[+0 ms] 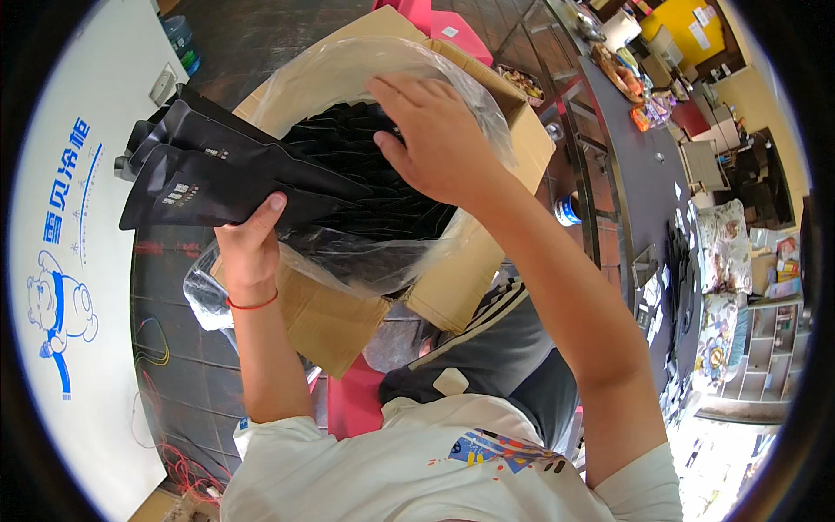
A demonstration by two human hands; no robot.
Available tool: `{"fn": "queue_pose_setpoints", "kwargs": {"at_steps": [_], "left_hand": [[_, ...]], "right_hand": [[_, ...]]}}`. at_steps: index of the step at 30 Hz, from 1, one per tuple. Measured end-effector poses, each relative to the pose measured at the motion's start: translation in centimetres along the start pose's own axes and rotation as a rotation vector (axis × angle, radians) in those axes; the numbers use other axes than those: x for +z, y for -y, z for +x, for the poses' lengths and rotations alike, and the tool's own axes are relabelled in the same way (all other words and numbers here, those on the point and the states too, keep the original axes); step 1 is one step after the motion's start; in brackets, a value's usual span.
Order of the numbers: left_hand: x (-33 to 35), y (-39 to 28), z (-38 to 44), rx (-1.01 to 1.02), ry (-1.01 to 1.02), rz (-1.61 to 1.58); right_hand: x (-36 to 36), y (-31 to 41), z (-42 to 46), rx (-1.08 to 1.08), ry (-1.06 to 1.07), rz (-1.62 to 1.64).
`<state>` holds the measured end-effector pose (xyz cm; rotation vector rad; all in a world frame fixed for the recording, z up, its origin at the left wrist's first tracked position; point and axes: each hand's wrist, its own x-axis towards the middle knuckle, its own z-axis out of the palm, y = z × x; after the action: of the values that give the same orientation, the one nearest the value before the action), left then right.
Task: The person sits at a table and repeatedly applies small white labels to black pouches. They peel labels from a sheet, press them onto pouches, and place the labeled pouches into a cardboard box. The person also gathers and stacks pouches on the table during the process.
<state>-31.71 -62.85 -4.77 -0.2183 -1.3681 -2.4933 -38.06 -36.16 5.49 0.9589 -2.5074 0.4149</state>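
My left hand [251,238] grips a fanned stack of black pouches [215,176] by the lower edge, its thumb on top; small print shows on the pouches. The stack leans over the left rim of an open cardboard box [450,297]. A clear plastic liner [352,52] is folded outward around the box's opening. Many more black pouches [365,156] stand packed in rows inside. Over the right part of the opening hovers my right hand [437,137], palm down, with its fingers slightly bent and the thumb apart; nothing shows in its grasp.
On the left stands a white freezer [85,274] with blue print. A long dark table [626,163] on the right bears snacks, papers and black items. Pink stools [456,32] are beyond the box and below it. Loose red cables [186,460] lie on the floor at lower left.
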Motion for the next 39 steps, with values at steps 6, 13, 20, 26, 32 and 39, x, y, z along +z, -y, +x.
{"fn": "queue_pose_setpoints", "kwargs": {"at_steps": [6,13,20,26,32,39], "left_hand": [[3.6,0.3,-0.2,-0.080,-0.027,-0.036],[4.7,1.9,-1.7,-0.113,0.147,0.207],[6.9,1.8,-1.7,-0.130,0.209,0.241],[5.7,3.0,-2.4,-0.007,0.036,0.234],[0.0,0.4,-0.8,-0.110,-0.142,-0.182],[-3.7,-1.1,-1.0,-0.052,-0.111,-0.256]], "right_hand": [[5.1,-4.5,-9.1,0.120,0.082,-0.329],[-4.8,3.2,-0.2,0.492,0.020,1.239],[-5.1,3.6,-0.4,0.404,0.040,0.827],[-5.3,3.5,0.9,0.443,-0.431,1.033],[-3.8,-2.1,-2.2,0.577,-0.058,0.795],[0.8,-2.5,-3.7,0.550,-0.129,0.797]]}}
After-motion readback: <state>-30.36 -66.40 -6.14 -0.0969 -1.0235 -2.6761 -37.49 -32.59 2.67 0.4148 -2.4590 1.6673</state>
